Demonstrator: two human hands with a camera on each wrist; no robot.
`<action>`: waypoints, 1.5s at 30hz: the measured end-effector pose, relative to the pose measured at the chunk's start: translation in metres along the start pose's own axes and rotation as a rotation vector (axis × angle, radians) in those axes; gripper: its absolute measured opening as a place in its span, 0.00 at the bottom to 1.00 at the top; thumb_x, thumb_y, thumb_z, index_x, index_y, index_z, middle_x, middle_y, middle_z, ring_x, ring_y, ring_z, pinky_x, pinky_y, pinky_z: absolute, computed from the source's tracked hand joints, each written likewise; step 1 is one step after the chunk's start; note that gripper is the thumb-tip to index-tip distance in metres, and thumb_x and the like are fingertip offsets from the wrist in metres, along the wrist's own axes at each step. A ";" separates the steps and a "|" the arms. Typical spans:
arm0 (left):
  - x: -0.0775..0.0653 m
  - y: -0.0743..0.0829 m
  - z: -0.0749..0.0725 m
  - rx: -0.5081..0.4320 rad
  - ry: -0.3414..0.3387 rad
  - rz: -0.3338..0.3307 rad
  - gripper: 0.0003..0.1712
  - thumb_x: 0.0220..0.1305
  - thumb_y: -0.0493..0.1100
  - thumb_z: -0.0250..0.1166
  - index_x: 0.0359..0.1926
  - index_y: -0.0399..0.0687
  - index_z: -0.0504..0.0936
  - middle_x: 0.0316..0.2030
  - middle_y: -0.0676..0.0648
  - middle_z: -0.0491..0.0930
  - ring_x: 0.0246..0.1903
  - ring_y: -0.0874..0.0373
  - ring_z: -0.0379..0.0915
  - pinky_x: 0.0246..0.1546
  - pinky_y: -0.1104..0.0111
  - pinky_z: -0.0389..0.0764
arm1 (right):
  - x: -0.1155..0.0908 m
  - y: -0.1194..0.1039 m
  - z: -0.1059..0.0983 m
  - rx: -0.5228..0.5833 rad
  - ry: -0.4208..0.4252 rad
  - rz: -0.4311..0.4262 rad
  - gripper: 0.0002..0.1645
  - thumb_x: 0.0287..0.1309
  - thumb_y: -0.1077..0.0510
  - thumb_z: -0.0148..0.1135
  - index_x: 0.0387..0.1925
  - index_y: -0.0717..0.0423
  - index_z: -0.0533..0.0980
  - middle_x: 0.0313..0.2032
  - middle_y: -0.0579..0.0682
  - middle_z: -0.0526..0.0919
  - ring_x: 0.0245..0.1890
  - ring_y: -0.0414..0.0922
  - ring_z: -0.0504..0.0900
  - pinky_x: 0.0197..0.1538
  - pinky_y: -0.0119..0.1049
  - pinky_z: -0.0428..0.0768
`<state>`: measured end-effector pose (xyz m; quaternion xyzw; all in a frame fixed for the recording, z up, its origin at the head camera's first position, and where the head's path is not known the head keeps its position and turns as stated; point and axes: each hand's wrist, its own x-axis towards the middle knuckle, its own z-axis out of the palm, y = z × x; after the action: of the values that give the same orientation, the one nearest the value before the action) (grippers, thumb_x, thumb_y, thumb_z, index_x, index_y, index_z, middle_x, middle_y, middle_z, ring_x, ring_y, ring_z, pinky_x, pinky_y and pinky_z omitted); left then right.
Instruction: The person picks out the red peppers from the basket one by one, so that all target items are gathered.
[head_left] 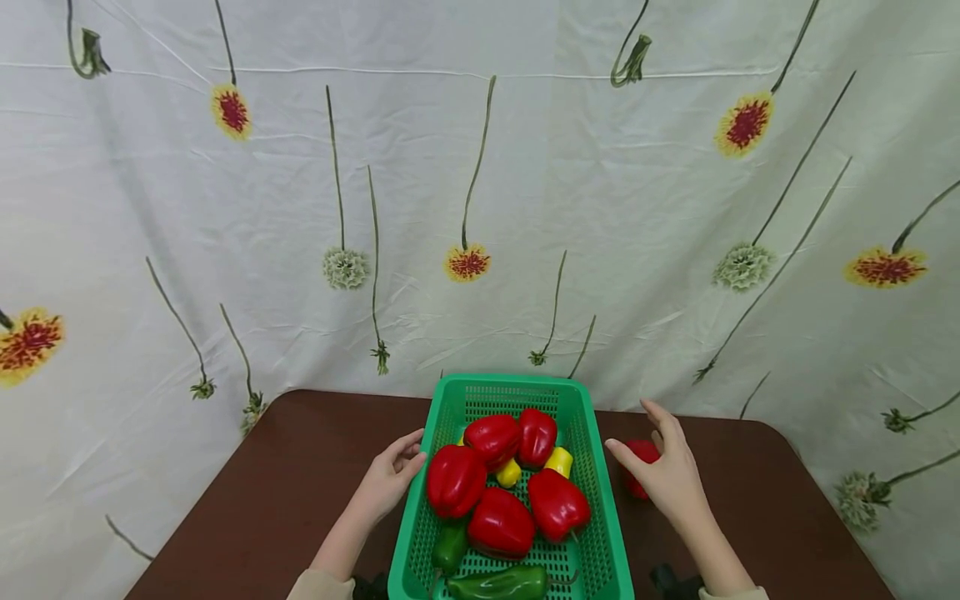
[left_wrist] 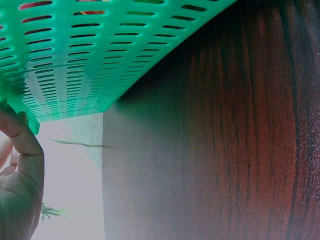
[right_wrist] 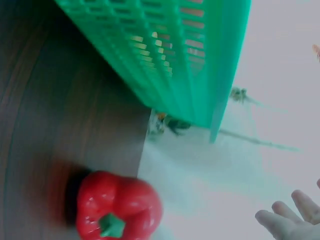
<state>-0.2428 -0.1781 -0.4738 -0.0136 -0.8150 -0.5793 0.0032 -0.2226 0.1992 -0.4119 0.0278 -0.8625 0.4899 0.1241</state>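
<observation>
So there was this green basket (head_left: 606, 483) sitting lengthwise on a dark brown tabletop (head_left: 300, 467), its far end right up by the middle of the far edge. Inside were five big red peppers (head_left: 455, 482), bunched up, with bits of yellow peppers (head_left: 558, 461) poking out between them. Down at the near end of the basket a long green pepper (head_left: 498, 583) lay crosswise, and a shorter green one (head_left: 450, 546) was tucked along the left wall, partly under the reds.

The left hand (head_left: 392, 475) was at the basket's left rim, fingers loosely bent, with a small gap between thumb and index. Honestly can't tell if the fingertips were pressing on the rim or just beside it.

Right hand (head_left: 667, 467) was on the other side, thumb and index spread wide with nothing gripped. It was over one more red pepper (head_left: 643, 451), which was out on the tabletop just beside the basket's right wall, near the far edge and on the side of the far right corner. From the right wrist view that one had its green stem showing, and the fingers were well apart from it.

Past the far edge hung a white cloth (head_left: 420, 167) with a flower print, and the person had pale sleeves (head_left: 322, 585).
</observation>
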 end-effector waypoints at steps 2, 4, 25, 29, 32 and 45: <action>0.000 -0.001 0.000 0.001 0.000 0.003 0.27 0.71 0.37 0.58 0.68 0.36 0.68 0.49 0.40 0.75 0.37 0.61 0.71 0.37 0.73 0.73 | -0.003 -0.004 0.003 0.011 -0.027 -0.048 0.49 0.58 0.50 0.71 0.73 0.58 0.57 0.71 0.59 0.59 0.71 0.57 0.59 0.70 0.56 0.61; 0.000 0.000 0.000 -0.001 0.001 0.008 0.27 0.71 0.37 0.59 0.68 0.36 0.68 0.49 0.39 0.75 0.38 0.62 0.71 0.37 0.74 0.73 | -0.007 -0.007 0.007 0.010 -0.053 -0.099 0.48 0.57 0.51 0.72 0.72 0.57 0.58 0.70 0.58 0.61 0.70 0.57 0.61 0.68 0.55 0.64; 0.000 -0.001 0.001 0.004 0.003 0.009 0.27 0.71 0.36 0.58 0.69 0.36 0.68 0.49 0.39 0.75 0.38 0.60 0.71 0.37 0.74 0.73 | -0.033 -0.010 0.054 -0.235 -0.348 -0.291 0.50 0.42 0.43 0.80 0.65 0.54 0.69 0.66 0.54 0.70 0.63 0.54 0.72 0.48 0.48 0.83; 0.000 -0.001 0.001 0.007 0.009 0.013 0.27 0.71 0.36 0.59 0.68 0.36 0.68 0.49 0.39 0.75 0.39 0.60 0.72 0.38 0.74 0.74 | -0.036 -0.007 0.060 -0.341 -0.350 -0.344 0.49 0.41 0.42 0.80 0.63 0.54 0.70 0.65 0.56 0.71 0.62 0.54 0.72 0.46 0.45 0.84; 0.000 -0.002 0.002 0.008 0.011 0.010 0.27 0.71 0.36 0.59 0.68 0.36 0.68 0.49 0.40 0.75 0.39 0.60 0.73 0.38 0.74 0.74 | -0.038 -0.006 0.063 -0.401 -0.361 -0.350 0.50 0.42 0.40 0.79 0.64 0.55 0.70 0.65 0.57 0.71 0.61 0.55 0.72 0.44 0.47 0.84; 0.000 -0.002 0.001 0.009 0.009 0.009 0.27 0.71 0.37 0.58 0.69 0.37 0.68 0.49 0.40 0.75 0.39 0.60 0.72 0.38 0.73 0.74 | -0.040 0.000 0.071 -0.560 -0.364 -0.434 0.48 0.43 0.41 0.79 0.62 0.59 0.71 0.56 0.58 0.75 0.55 0.55 0.75 0.41 0.45 0.84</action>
<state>-0.2426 -0.1776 -0.4761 -0.0147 -0.8175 -0.5757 0.0094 -0.1972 0.1359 -0.4558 0.2608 -0.9447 0.1852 0.0724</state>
